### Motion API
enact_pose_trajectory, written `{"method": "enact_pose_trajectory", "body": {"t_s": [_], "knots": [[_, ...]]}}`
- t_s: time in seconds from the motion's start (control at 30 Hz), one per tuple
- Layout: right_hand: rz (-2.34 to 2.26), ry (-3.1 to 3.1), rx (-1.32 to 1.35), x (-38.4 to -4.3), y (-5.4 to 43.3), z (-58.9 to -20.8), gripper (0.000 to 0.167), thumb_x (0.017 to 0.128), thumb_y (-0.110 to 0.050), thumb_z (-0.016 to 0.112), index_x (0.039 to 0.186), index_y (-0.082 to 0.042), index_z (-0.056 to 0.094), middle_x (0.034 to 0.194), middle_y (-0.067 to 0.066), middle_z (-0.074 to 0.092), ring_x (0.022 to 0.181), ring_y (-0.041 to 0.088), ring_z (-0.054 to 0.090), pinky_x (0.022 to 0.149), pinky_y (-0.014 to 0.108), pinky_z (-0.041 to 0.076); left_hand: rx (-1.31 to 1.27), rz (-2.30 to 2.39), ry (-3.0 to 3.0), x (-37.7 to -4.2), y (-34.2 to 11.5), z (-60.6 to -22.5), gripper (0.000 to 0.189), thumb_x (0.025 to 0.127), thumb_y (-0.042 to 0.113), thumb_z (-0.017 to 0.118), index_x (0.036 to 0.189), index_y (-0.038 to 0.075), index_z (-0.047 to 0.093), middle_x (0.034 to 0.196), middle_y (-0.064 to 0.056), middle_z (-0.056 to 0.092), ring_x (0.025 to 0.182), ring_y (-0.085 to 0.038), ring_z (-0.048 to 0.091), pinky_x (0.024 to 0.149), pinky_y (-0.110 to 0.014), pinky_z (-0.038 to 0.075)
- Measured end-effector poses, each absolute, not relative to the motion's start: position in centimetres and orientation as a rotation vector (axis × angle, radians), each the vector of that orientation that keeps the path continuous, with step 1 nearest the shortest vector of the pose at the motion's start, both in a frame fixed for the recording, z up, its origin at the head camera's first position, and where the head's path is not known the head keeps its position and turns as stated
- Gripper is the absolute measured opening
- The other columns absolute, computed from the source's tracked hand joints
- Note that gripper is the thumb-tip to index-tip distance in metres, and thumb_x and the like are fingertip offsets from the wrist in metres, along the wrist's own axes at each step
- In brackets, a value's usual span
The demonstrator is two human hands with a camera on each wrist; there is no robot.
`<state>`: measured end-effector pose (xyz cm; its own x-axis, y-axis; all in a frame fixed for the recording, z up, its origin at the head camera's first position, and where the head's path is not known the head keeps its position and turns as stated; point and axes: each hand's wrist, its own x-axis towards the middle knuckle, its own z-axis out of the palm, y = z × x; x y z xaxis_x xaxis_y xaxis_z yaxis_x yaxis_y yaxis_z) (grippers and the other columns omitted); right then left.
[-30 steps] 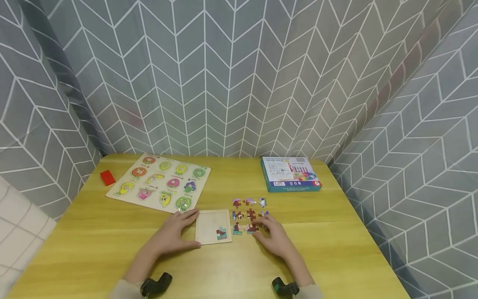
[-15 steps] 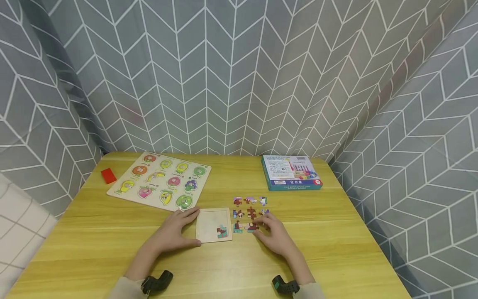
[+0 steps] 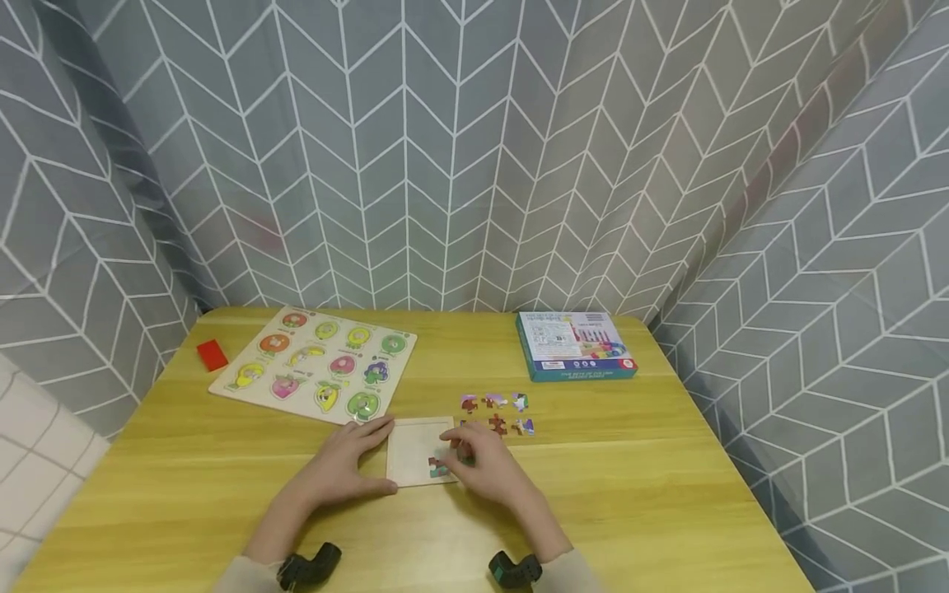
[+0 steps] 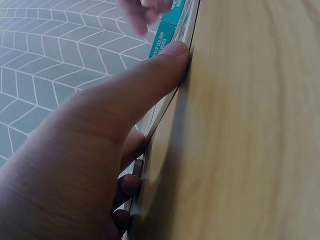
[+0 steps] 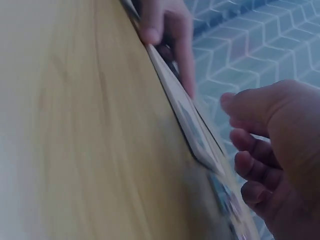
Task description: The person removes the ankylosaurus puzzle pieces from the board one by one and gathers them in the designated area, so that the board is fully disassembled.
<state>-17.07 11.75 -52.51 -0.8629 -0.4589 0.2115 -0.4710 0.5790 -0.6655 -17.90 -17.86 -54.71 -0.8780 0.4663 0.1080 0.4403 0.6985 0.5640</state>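
A square wooden puzzle tray (image 3: 408,449) lies on the table, with a brown-and-teal puzzle piece (image 3: 437,468) in its lower right corner. My left hand (image 3: 344,461) holds the tray's left side, thumb at the near corner and fingers at the far one. Over the tray's right edge is my right hand (image 3: 485,468), fingers curled toward the thumb. In the left wrist view, a pale sliver shows between its fingers; the puzzle piece it pinches is mostly hidden. Several loose puzzle pieces (image 3: 497,425) lie in rows beyond the right hand, which covers part of the nearest row.
A fruit-and-vegetable puzzle board (image 3: 315,362) lies at the back left, close to the left fingers. Beside it is a small red block (image 3: 212,355). A boxed game (image 3: 577,346) sits at the back right. Patterned curtains (image 3: 445,165) enclose the table.
My right hand has moved left from the nearest row of loose pieces to the tray's right edge. The left hand stays at the tray. The head view has shifted slightly.
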Motion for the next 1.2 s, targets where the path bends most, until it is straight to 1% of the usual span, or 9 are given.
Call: {"method": "enact_pose_trajectory", "body": {"t_s": [0.1,0.2,0.3,0.47,0.67,0.8,1.2], "knots": [[1.113,-2.853,0.866,-17.1,10.6,-52.8,0.028,0.1,-0.023,0.076,0.124,-0.01,0.076,0.101,-0.005,0.065,0.08,0.003,0.051,0.072,0.019,0.049,0.762,0.93,2.846,-17.8,-17.7,-55.0,0.104,0.079,0.066,0.084,0.159,0.009,0.049,0.167,-0.01,0.044,0.149,-0.062,0.031,0.121,-0.077,0.021],[1.005,-2.893,0.913,-16.9,10.2,-53.1,0.029,0.098,-0.023,0.078,0.124,-0.011,0.076,0.107,-0.005,0.067,0.083,0.002,0.052,0.075,0.019,0.05,0.764,0.929,2.847,-17.7,-17.7,-55.1,0.104,0.079,0.065,0.085,0.159,0.009,0.05,0.167,-0.01,0.044,0.149,-0.06,0.032,0.121,-0.077,0.022],[0.902,-2.902,0.961,-16.7,10.1,-53.3,0.028,0.098,-0.023,0.077,0.125,-0.014,0.077,0.112,-0.004,0.067,0.09,0.003,0.054,0.082,0.021,0.052,0.773,0.931,2.854,-17.6,-17.7,-55.0,0.103,0.079,0.064,0.085,0.158,0.008,0.051,0.166,-0.01,0.045,0.149,-0.059,0.034,0.121,-0.077,0.023],[0.868,-2.912,0.98,-16.5,10.1,-53.3,0.026,0.099,-0.023,0.076,0.124,-0.016,0.077,0.116,-0.004,0.065,0.101,0.006,0.055,0.092,0.026,0.053,0.777,0.926,2.852,-17.5,-17.8,-54.6,0.103,0.079,0.064,0.085,0.158,0.008,0.051,0.166,-0.01,0.046,0.149,-0.058,0.034,0.121,-0.077,0.024],[0.834,-2.916,0.974,-16.5,10.1,-53.1,0.032,0.099,-0.024,0.076,0.13,-0.013,0.074,0.113,-0.005,0.064,0.096,0.004,0.054,0.088,0.024,0.053,0.769,0.919,2.859,-17.7,-17.8,-54.5,0.103,0.079,0.064,0.085,0.158,0.007,0.051,0.166,-0.01,0.046,0.15,-0.057,0.034,0.121,-0.075,0.025],[0.798,-2.908,0.963,-16.6,10.2,-53.0,0.031,0.099,-0.024,0.076,0.127,-0.012,0.075,0.113,-0.005,0.064,0.101,0.006,0.056,0.092,0.026,0.055,0.765,0.92,2.86,-17.7,-17.8,-54.3,0.103,0.079,0.064,0.085,0.158,0.008,0.051,0.166,-0.01,0.046,0.149,-0.057,0.034,0.121,-0.076,0.025],[0.81,-2.926,0.889,-16.5,10.7,-52.9,0.035,0.096,-0.031,0.079,0.125,-0.011,0.075,0.114,-0.004,0.064,0.106,0.011,0.055,0.094,0.029,0.055,0.76,0.933,2.854,-17.6,-17.8,-54.4,0.103,0.079,0.065,0.085,0.159,0.009,0.051,0.166,-0.01,0.045,0.15,-0.058,0.033,0.121,-0.077,0.022]]}}
